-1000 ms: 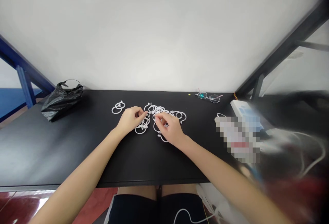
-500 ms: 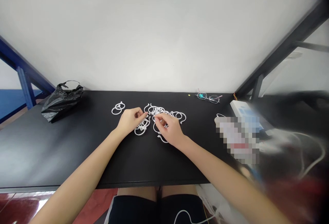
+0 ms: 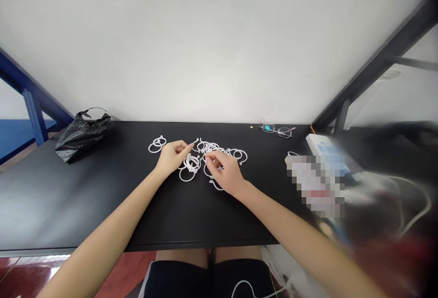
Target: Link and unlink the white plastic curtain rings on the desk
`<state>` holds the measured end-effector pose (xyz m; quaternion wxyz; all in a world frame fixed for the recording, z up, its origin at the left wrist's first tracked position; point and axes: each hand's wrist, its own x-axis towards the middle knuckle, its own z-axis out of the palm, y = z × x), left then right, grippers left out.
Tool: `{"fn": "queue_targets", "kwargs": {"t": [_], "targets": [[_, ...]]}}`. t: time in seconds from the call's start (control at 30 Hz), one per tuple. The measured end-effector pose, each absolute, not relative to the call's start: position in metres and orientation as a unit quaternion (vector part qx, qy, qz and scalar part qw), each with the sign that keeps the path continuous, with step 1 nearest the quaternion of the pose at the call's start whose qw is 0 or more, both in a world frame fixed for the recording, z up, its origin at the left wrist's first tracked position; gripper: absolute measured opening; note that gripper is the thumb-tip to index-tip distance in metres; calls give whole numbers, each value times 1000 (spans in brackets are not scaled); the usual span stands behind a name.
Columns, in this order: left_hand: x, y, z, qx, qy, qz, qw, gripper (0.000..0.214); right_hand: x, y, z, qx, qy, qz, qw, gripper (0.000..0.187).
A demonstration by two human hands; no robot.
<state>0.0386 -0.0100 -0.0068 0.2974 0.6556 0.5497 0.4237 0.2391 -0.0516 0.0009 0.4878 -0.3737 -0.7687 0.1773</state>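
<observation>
My left hand is over the left part of a pile of thin white plastic rings, its thumb stretched out and apart from the curled fingers. A small bunch of white rings lies just below its fingertips. My right hand is closed in a pinch at the middle of the pile, apparently on a white plastic ring that it partly covers. More tangled rings lie behind the fingers, and one ring sticks out on the right. Two rings lie apart, left of my left hand.
The rings lie on a black table against a white wall. A black plastic bag stands at the back left. Eyeglasses rest near the wall at right. A white box, a blurred-out object and cables are on the right.
My left hand has drawn up and slightly left, and its thumb has come away from the bunch of rings, which now lies more exposed. My right hand has hardly moved.
</observation>
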Motion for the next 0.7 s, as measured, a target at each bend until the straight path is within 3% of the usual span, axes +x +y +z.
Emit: {"fn": "queue_targets", "kwargs": {"t": [0.47, 0.7], "targets": [[42, -10, -1, 543, 509, 443, 499, 40, 240, -51, -1, -365, -770, 180, 491, 13], [42, -10, 1, 497, 499, 449, 550, 41, 240, -51, -2, -369, -769, 177, 490, 13]]}}
